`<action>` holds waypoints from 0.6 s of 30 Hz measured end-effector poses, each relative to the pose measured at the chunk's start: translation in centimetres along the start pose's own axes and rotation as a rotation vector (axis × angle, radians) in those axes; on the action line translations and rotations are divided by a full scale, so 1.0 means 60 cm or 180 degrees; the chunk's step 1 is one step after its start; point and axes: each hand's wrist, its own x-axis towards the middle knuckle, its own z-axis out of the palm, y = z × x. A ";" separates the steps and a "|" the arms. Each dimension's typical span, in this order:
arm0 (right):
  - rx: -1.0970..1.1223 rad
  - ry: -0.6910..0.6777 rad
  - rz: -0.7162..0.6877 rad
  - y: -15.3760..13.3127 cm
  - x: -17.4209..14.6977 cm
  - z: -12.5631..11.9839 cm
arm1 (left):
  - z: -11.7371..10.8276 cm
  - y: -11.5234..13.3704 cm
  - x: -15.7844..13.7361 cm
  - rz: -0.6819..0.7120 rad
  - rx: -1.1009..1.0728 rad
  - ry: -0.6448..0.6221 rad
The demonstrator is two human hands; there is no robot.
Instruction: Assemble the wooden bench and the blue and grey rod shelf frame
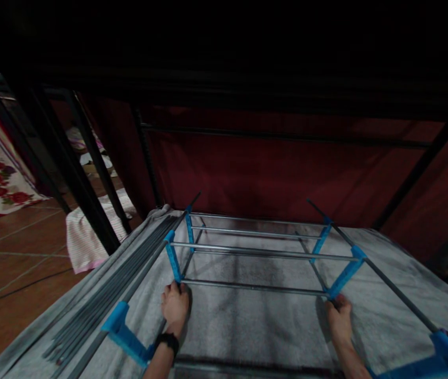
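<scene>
A rack frame of grey metal tubes [255,252] and blue plastic brackets lies across the bed in front of me. My left hand [175,304], with a black band on the wrist, is closed at the lower end of a left-side blue bracket [173,262]. Opposite it, my right hand [339,318] has its fingers curled at the foot of a right-side blue bracket [344,276]. A low crossbar [253,287] runs between these two brackets. Nearer to me are another left bracket [127,337] and another right bracket [431,360]. My fingertips are partly hidden.
Several loose grey tubes [109,295] lie bundled along the left side of the grey bedsheet [259,326]. Black metal posts [79,179] and a dark overhead structure surround the bed. A maroon curtain [247,173] hangs behind. A striped cloth [85,231] hangs at the left, above the tiled floor.
</scene>
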 end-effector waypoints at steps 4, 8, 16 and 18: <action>0.0191 0.0288 -0.0557 -0.019 -0.059 0.023 | 0.001 -0.010 0.007 0.0142 -0.0026 -0.0003; 0.0472 -0.0532 -0.1380 -0.101 -0.100 0.070 | 0.002 -0.016 0.018 0.0338 0.0153 -0.0014; 0.0099 -0.1861 -0.2250 -0.296 -0.157 0.260 | 0.018 -0.023 0.026 0.0345 0.0140 0.0150; -0.0063 -0.2038 -0.2423 -0.325 -0.181 0.309 | 0.019 -0.024 0.027 0.0336 0.0085 0.0122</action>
